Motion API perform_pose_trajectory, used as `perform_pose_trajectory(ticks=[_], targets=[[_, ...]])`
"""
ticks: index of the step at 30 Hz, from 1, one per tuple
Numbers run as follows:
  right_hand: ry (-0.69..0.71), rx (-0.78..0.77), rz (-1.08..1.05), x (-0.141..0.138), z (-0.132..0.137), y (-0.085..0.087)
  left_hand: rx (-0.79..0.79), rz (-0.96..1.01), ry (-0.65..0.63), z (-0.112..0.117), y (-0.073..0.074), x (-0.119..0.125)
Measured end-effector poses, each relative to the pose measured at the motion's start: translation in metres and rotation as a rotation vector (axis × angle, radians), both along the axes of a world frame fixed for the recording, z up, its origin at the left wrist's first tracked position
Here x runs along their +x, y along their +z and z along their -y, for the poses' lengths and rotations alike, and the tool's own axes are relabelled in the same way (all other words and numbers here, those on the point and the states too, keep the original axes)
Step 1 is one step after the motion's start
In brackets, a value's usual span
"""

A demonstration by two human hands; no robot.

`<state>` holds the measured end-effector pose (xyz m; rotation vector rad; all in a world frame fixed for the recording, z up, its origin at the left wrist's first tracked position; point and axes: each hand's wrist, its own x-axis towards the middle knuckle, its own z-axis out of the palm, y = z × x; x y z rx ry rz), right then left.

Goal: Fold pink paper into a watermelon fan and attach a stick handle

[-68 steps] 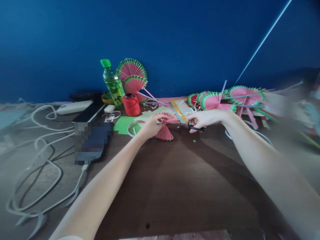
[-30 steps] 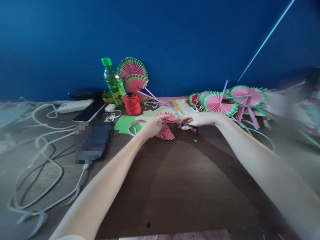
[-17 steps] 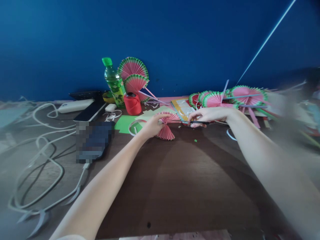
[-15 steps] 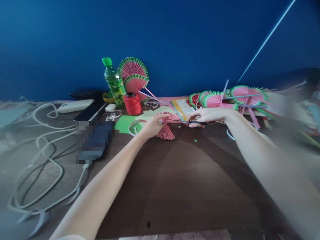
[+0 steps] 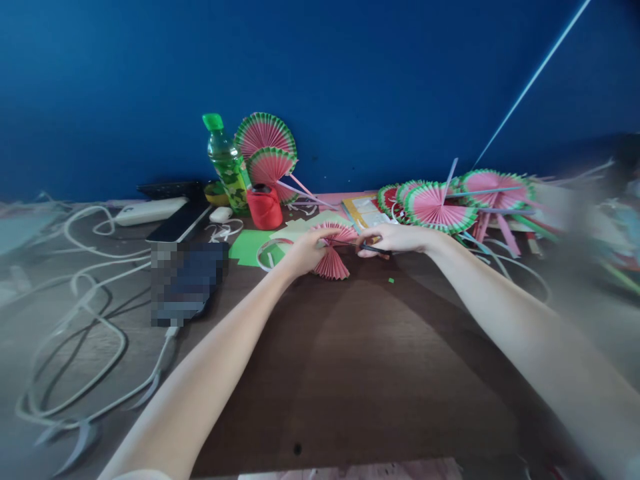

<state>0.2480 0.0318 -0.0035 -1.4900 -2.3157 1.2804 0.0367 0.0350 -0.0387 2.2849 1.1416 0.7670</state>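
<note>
My left hand (image 5: 306, 253) is closed on a pleated pink paper fan (image 5: 332, 264), gripping it near its left side. The fan is spread in two parts, one above and one below the fingers. Close on its right, my right hand (image 5: 380, 239) is closed around black-handled scissors (image 5: 375, 250). Their thin blades point left and reach the fan's right edge; whether they touch the paper I cannot make out. A tiny green paper scrap (image 5: 391, 281) lies on the brown table (image 5: 345, 373) below my right hand.
Behind my left hand are green paper (image 5: 250, 247), a tape roll (image 5: 267, 255), a red container (image 5: 265, 208), a green-capped bottle (image 5: 227, 163) and upright fans (image 5: 267, 133). More fans (image 5: 440, 205) lie at the back right. A phone (image 5: 193, 283) and white cables (image 5: 107, 320) occupy the left.
My right hand has moved left with the scissors, bringing them closer to the fan; the handles now tilt more downward. My left hand and the fan have hardly moved.
</note>
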Motion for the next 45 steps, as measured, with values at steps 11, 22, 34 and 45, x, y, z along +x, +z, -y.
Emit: perform_pose_trajectory(ticks=[11,22,34,45], targets=[[-0.031,-0.013,-0.031,-0.001,0.0,-0.002,-0.008,-0.02,0.006,0.0,0.0,0.0],[0.02,0.031,-0.037,0.002,-0.005,-0.009,-0.035,-0.056,0.035,0.003,0.003,0.002],[-0.037,0.011,-0.135,0.005,-0.008,-0.019,-0.034,-0.088,0.031,0.006,0.007,0.001],[-0.026,-0.004,-0.165,0.005,-0.008,-0.019,-0.007,-0.076,0.019,0.005,0.004,0.0]])
